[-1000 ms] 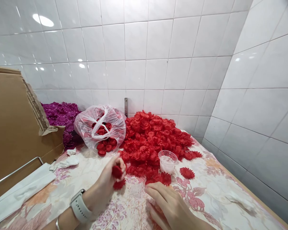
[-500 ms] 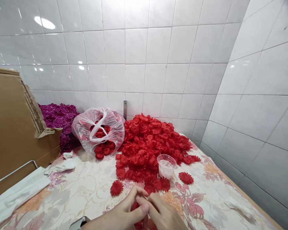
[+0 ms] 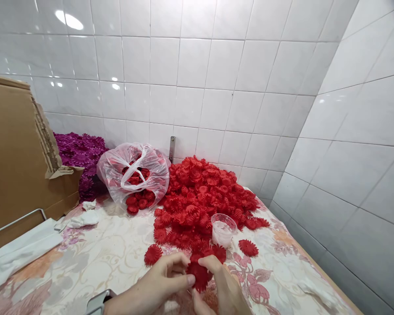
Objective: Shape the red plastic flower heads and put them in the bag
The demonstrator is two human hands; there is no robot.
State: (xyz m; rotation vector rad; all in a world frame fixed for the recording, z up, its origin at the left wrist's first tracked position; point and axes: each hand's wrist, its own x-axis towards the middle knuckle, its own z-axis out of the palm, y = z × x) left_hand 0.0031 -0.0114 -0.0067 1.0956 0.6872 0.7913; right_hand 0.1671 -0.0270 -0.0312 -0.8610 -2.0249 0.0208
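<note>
Between my two hands, at the bottom middle, is a red fabric flower (image 3: pixel 198 274) with fringed petals. My left hand (image 3: pixel 164 275) pinches its left edge between thumb and fingers. The fingers of my right hand (image 3: pixel 221 280) curl round its right side. Just beyond lies a large heap of red flowers (image 3: pixel 200 197). A clear plastic cup (image 3: pixel 223 232) with white contents stands at the heap's front edge. One loose red flower (image 3: pixel 153 255) lies to the left of my hands, and another flower (image 3: pixel 248 247) lies right of the cup.
A clear plastic bag (image 3: pixel 114 170) of red flowers sits left of the heap. Behind a torn cardboard box (image 3: pixel 16 166) is a purple flower pile (image 3: pixel 80 153). White paper (image 3: pixel 22 253) lies at the left on the floral tablecloth (image 3: pixel 111 249). Tiled walls close off the back and right.
My hands have drawn slightly apart, and the red flower between them now shows its flat, open face. Earlier it was mostly covered by my fingers. The camera view has tilted a little.
</note>
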